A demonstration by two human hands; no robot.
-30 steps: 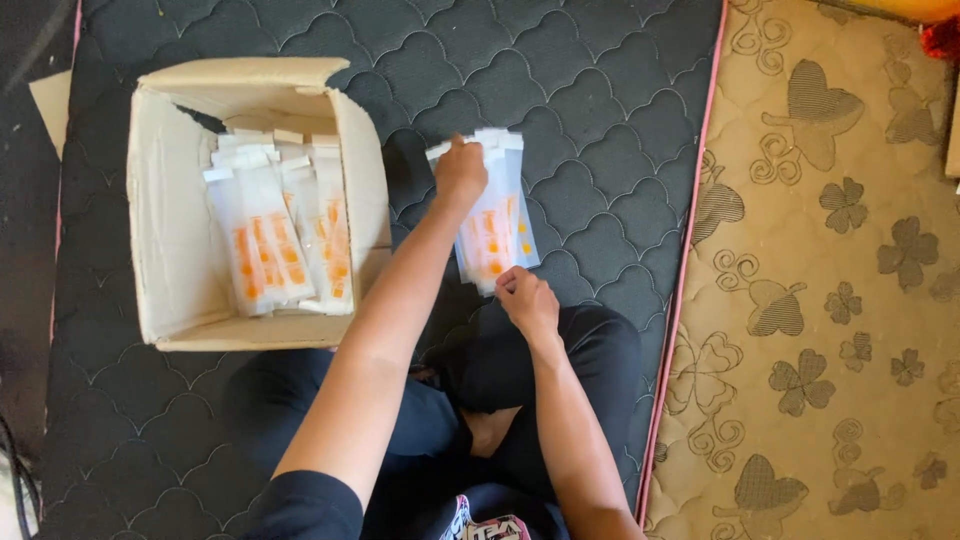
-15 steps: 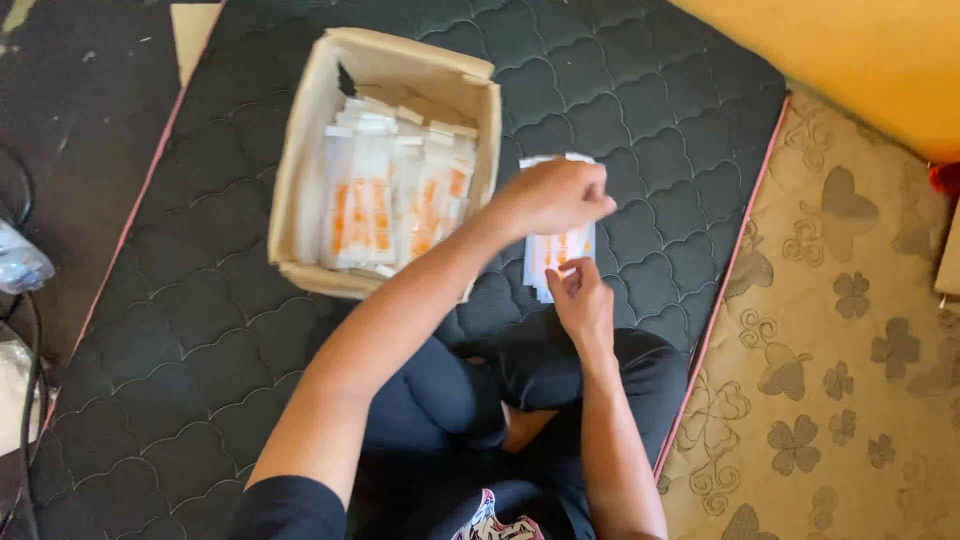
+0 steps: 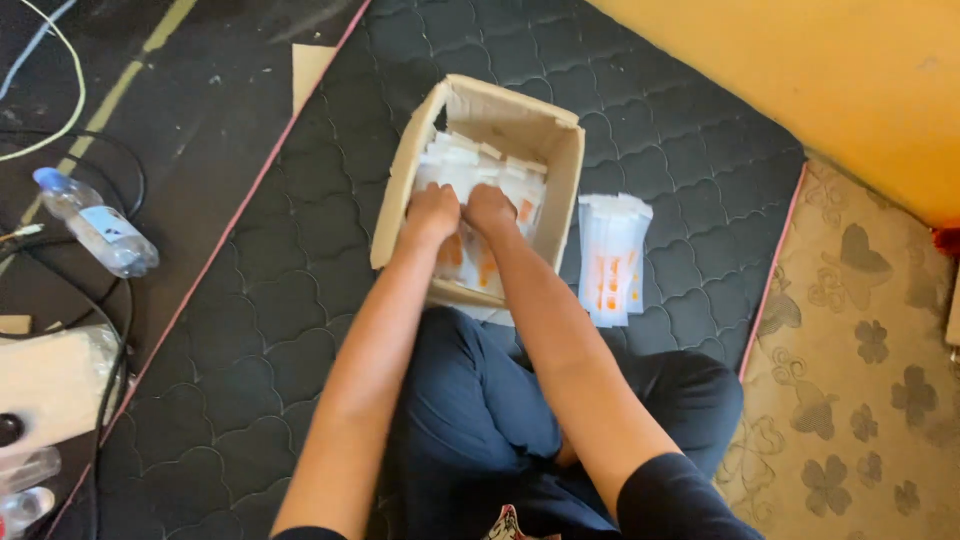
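Packets, flat white plastic with orange print [image 3: 470,262], look light, limp, slippery; we judge edges grip best. Left hand [image 3: 432,212] and right hand [image 3: 489,210] curl onto them inside open brown cardboard box [image 3: 500,112].

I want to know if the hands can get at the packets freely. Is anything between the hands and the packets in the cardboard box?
Nothing visible does. The left hand and right hand are already inside the open cardboard box, resting on the white and orange packets standing in it. No lid or flap covers them.
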